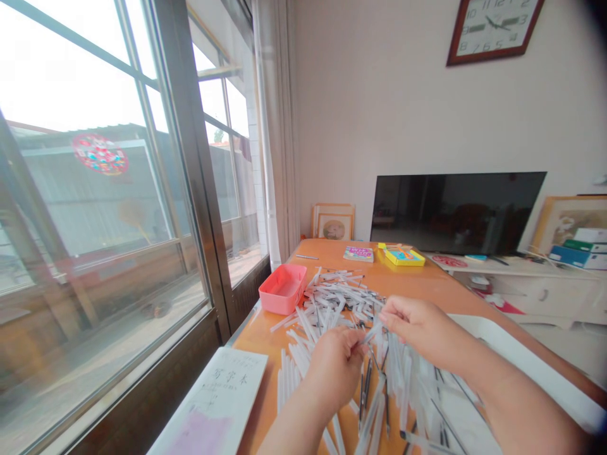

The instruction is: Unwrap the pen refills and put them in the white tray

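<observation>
My left hand (337,363) is closed, fingertips pinching one end of a translucent plastic pen barrel (372,332). Fingers bent together, my right hand (408,316) grips the barrel's other end. Whether a thin refill sits inside it is too small to tell. Beneath and around both hands lie many loose pen barrels (294,373), whitish and see-through. Dark, thin refills (366,382) are scattered among them, just below my hands. A heap of mixed pen parts (339,294) spreads out beyond my fingers.
A pink plastic basket (283,306) stands left of the heap. A writing booklet (213,398) lies front left by the window. On the right is a white tray (493,328), partly behind my forearm. A purple-pink book (359,253) and a yellow box (404,256) rest at the table's far end.
</observation>
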`<state>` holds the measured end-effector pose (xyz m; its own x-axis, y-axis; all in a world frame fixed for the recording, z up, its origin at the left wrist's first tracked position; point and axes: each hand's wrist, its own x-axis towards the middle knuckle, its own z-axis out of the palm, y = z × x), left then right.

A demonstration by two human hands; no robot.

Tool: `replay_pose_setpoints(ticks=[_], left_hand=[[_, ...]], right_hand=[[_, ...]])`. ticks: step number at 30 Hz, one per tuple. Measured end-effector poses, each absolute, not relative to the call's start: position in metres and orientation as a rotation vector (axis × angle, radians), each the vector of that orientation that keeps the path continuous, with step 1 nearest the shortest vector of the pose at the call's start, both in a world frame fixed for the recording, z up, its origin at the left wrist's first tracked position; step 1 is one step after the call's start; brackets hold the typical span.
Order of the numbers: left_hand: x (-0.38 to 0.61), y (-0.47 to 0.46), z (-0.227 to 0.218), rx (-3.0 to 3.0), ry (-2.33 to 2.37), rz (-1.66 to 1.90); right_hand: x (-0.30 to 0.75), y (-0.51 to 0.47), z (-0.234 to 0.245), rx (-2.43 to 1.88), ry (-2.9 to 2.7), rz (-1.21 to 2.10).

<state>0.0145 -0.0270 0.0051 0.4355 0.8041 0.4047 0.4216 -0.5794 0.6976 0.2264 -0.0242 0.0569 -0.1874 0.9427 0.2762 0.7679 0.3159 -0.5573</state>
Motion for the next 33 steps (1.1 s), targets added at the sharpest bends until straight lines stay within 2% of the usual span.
replay_pose_setpoints(ticks=[4,10,16,22,28,33], left_hand=[[0.016,-0.0266,0.0047,2.202,1.042,0.987],[0.0153,-0.0274,0.0059,2.177,1.041,0.982],[0.0157,-0.0281,0.0049,2.181,1.042,0.998],[0.0149,-0.0274,0.0047,2.14,1.031,0.966],[0.0153,-0.0282,0.0066,2.154,1.063,0.98],[0.0162,-0.0275,0.0056,2.12,1.024,0.968]], right_hand=[[0.2253,-0.0226,0.0537,-1.577,-2.02,0.193],[0.2264,-0.023,0.0565,-1.485,-2.025,0.376],[0.2246,-0.0221,0.0537,-1.578,-2.006,0.161],[0.2247,-0.0252,0.058,-1.471,-1.996,0.4],[0.2244,-0.0221,0.0547,-1.565,-1.975,0.228],[0.2262,-0.0244,0.0578,-1.497,-1.979,0.454]])
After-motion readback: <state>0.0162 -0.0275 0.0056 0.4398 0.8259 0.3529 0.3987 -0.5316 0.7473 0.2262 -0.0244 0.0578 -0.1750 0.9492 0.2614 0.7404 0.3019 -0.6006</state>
